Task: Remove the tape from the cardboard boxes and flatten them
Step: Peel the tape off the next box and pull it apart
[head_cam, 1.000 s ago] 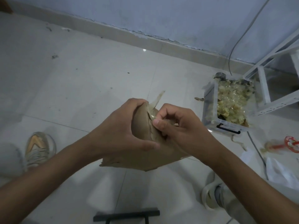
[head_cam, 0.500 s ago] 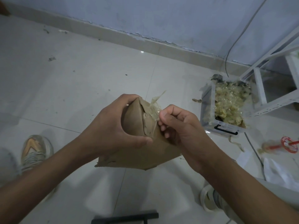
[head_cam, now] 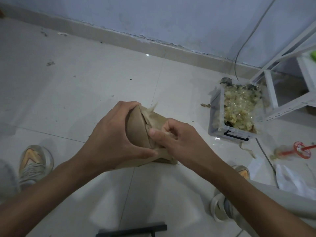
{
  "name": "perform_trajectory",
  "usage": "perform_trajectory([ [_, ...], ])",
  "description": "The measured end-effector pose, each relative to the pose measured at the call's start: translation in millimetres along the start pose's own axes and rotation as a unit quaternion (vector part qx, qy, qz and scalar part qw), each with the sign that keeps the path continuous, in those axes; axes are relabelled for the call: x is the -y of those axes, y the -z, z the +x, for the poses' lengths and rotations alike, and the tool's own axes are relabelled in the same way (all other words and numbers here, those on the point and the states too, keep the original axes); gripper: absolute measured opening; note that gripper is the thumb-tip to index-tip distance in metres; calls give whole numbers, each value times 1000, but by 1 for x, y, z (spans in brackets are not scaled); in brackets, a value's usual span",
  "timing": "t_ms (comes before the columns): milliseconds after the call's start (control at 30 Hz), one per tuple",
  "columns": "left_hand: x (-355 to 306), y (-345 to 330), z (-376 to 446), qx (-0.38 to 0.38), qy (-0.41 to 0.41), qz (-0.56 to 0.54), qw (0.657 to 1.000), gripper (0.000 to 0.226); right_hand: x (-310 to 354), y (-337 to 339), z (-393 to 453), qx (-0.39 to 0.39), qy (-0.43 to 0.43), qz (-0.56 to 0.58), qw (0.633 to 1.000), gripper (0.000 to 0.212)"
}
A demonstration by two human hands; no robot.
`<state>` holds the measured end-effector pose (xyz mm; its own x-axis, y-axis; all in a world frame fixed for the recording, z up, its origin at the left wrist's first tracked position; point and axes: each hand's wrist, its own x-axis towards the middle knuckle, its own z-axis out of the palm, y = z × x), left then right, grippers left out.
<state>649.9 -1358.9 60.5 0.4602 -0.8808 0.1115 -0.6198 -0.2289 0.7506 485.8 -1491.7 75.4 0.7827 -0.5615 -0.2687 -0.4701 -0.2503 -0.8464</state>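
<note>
A small brown cardboard box is held in mid-air over the tiled floor. My left hand grips its left side, thumb across the lower front. A strip of clear tape runs along the box's seam, its loose end sticking up at the top. My right hand is curled against the seam, thumb and fingers pinching the tape low on the box. The box's right and lower faces are hidden behind both hands.
A clear plastic bin full of crumpled tape stands to the right. Beyond it stands a white metal shelf frame with a cable. A red tape dispenser and white cloth lie at right. My shoes flank the space; a black bar lies below.
My right hand has slid down the seam from near the top of the box to its lower part, still pinching the tape. The left hand keeps its hold.
</note>
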Motion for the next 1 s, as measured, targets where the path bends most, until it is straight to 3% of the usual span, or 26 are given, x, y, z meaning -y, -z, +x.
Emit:
perform_trajectory([
  [100,3,1,-2,8,7,13,1000,107,-6,2,2,39,29,-79,996,56],
  [200,6,2,-6,17,-8,38,999,112,-8,2,2,84,60,-99,990,43],
  [333,5,2,-7,11,-22,51,998,110,-4,-2,0,62,81,-82,991,39],
  [467,-5,8,-4,-11,-34,44,998,104,0,3,-4,31,67,12,997,28],
  [633,-13,13,2,12,-16,28,999,93,8,17,-2,21,100,-51,993,25],
  [733,-14,16,6,34,14,24,999,89,7,21,1,-5,155,-146,977,24],
  [800,-13,15,9,55,45,19,997,89,7,18,1,-10,166,-150,975,17],
  [867,-10,12,11,87,84,-1,993,92,8,15,0,1,174,-144,974,38],
  [900,-7,11,12,103,111,-19,988,95,6,14,1,9,188,-148,971,38],
  [1000,2,10,15,156,174,-55,971,104,0,14,3,35,211,-175,961,10],
])
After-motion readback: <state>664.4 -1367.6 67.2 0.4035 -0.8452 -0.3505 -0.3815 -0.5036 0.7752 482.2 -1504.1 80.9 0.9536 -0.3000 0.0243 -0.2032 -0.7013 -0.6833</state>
